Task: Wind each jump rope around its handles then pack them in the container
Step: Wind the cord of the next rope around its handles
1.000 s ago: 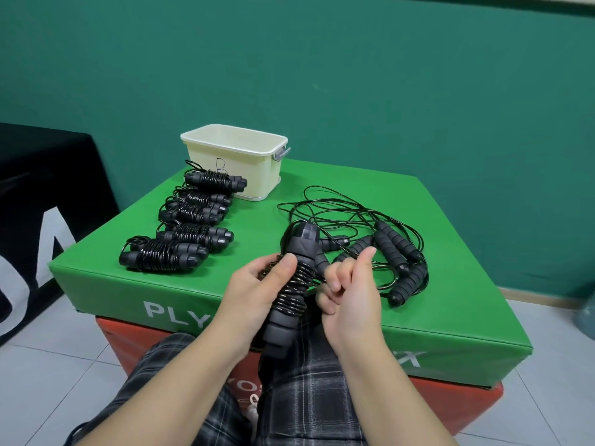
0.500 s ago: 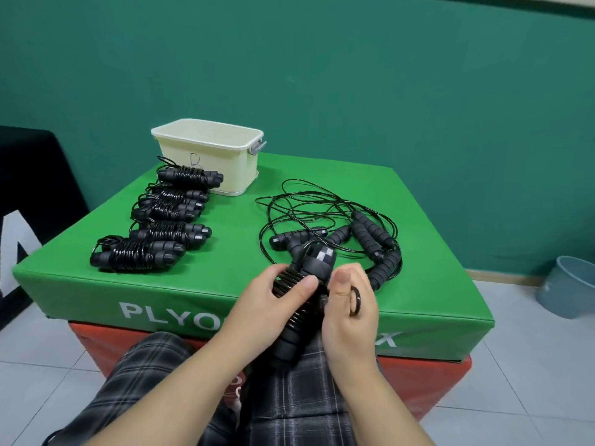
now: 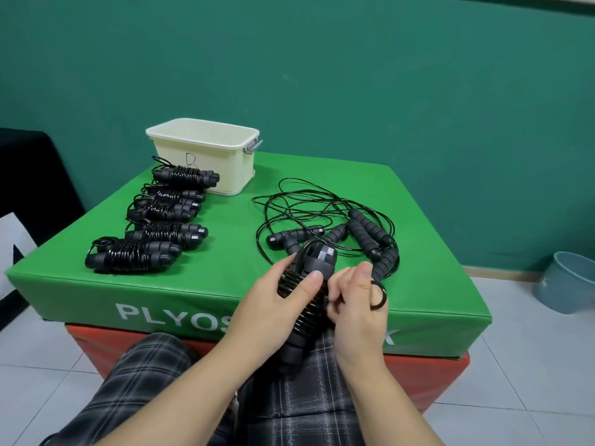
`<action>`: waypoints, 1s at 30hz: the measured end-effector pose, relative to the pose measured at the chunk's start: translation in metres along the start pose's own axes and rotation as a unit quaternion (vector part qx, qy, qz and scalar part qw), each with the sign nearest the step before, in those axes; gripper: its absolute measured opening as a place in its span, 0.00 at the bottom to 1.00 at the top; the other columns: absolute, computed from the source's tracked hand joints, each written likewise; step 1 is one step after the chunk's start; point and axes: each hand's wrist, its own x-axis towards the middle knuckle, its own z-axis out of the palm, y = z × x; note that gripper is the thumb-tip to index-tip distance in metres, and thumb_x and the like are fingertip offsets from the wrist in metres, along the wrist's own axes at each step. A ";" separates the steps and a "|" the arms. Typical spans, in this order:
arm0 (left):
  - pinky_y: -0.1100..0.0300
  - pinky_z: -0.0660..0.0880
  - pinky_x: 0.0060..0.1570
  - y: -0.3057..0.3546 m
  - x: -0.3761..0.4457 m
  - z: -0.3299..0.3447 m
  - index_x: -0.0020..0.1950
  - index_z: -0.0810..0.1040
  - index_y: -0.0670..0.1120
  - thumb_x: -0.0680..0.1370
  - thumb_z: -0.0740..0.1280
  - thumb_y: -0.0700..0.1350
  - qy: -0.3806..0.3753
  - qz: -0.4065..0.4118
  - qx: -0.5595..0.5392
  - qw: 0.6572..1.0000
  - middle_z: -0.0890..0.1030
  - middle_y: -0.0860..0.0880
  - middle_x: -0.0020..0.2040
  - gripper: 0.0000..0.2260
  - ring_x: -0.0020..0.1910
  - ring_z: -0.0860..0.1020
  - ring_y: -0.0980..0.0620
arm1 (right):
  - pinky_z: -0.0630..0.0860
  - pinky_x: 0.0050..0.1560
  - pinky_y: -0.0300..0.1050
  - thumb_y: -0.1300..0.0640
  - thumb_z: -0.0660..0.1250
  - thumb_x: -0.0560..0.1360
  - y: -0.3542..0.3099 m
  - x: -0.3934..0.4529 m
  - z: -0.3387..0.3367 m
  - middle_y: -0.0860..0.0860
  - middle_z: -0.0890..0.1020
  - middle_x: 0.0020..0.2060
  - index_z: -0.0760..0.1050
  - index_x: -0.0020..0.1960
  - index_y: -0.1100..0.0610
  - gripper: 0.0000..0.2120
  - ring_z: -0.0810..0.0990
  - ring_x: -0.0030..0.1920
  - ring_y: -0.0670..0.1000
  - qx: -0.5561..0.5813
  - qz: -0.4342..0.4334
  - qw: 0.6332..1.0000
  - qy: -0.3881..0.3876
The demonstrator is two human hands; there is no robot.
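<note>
While the green plyo box (image 3: 225, 278) carries everything at once, we keep our sorting by side. Five wound jump ropes (image 3: 167, 217) lie in a row on its left half, running back to the cream container (image 3: 206, 156) at the far left corner. The loose tangle of ropes (image 3: 335, 220) sits on the right half, its foam handles just beyond our hands.

At the near edge, our left hand (image 3: 273, 304) wraps the paired handles of the rope in hand (image 3: 306, 294), thumb pressing the coils. Our right hand (image 3: 357, 300) pinches the last small loop of cord (image 3: 378, 294) beside the bundle.

Judgement: winding is nearly done. We keep the thumb clamped so the coils cannot spring loose, then tuck the loop under a tight turn. The bundle then joins the row or goes into the container.
</note>
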 end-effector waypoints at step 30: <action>0.56 0.70 0.43 0.029 -0.015 0.014 0.62 0.67 0.54 0.76 0.51 0.67 0.010 0.022 0.325 0.945 0.80 0.50 0.52 0.23 0.52 0.77 0.46 | 0.65 0.40 0.34 0.42 0.56 0.76 0.004 -0.001 -0.013 0.46 0.68 0.38 0.62 0.39 0.49 0.13 0.69 0.39 0.40 -0.292 -0.068 0.953 0.040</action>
